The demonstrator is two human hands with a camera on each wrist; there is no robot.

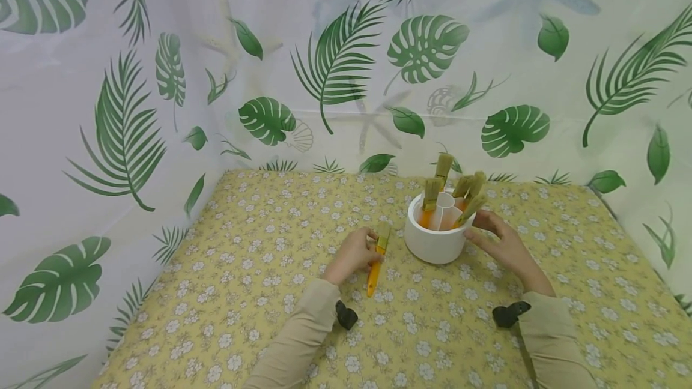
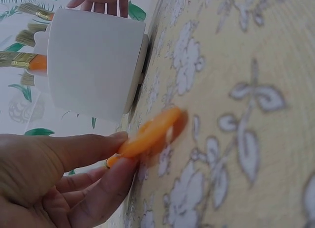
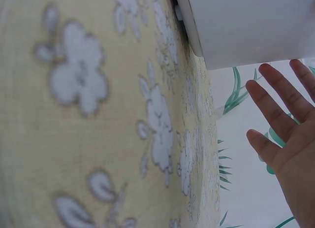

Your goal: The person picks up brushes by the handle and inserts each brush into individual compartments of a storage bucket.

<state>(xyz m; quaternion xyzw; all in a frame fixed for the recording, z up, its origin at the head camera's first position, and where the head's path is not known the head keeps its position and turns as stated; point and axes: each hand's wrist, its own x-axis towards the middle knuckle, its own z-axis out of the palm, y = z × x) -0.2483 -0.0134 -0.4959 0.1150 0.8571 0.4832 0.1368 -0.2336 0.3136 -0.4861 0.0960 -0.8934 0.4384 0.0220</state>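
Note:
A paintbrush (image 1: 374, 275) with an orange handle and pale bristles is pinched between the thumb and fingers of my left hand (image 1: 357, 254), its bristles pointing away from me. In the left wrist view the orange handle (image 2: 152, 132) slants close over the tablecloth. To the right stands a round white organizer (image 1: 435, 247) with inner dividers, bristle-up brushes (image 1: 430, 194) standing in it. My right hand (image 1: 500, 245) is at the organizer's right side, fingers extended. In the right wrist view those fingers (image 3: 275, 92) are spread, with tips right at the organizer's wall (image 3: 256, 28).
A yellow floral tablecloth (image 1: 243, 305) covers the table. Behind it and on both sides hangs a white curtain (image 1: 335, 137) printed with green leaves. Each wrist carries a small black camera, one on the left sleeve (image 1: 346, 315) and one on the right (image 1: 510, 314).

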